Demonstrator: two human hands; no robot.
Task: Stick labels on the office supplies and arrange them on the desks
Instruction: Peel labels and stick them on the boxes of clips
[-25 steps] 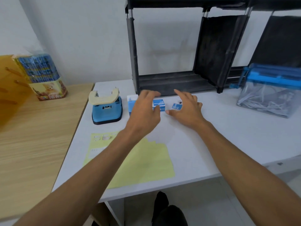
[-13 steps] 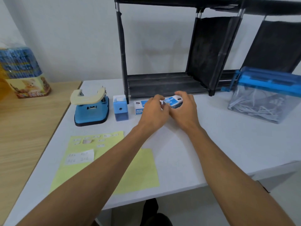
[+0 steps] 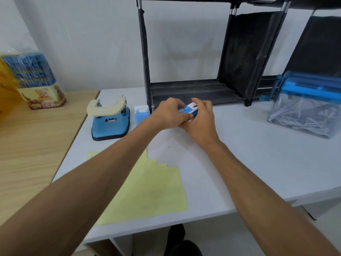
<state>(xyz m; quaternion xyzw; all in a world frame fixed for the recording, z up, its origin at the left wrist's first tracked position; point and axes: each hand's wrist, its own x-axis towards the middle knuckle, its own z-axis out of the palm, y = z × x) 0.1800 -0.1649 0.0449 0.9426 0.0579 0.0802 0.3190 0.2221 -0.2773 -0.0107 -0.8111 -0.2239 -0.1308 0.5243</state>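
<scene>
Hands meet over the back of the white counter (image 3: 239, 163), just in front of the black rack (image 3: 184, 89). Left hand (image 3: 168, 115) and right hand (image 3: 202, 122) both pinch one small box (image 3: 189, 110) between them, fingers curled on it from either side. The box is blue and white, tilted, and apparently lifted clear of the surface. Whether a label sits on it yet cannot be told; the fingers cover most of it.

Step in hand, as I read it: labelling this box. To do it well, let one hand steady the box by its ends while the other thumb lays the label on a flat face, smoothing from one edge across so it goes on square and without creases. Then set the box down in line with its neighbours.

Count:
- small box: one in view
- hole punch (image 3: 108, 122): one, blue with a cream lever
- small blue block (image 3: 141, 116): one, just right of the punch
- yellow sheet (image 3: 153, 187): one, near the front edge, its top edge stepped
- paper shredder (image 3: 306, 108): one, clear bin with strips inside
- wrapped pack (image 3: 35, 80): one — on the wooden counter (image 3: 27, 154) at left
</scene>
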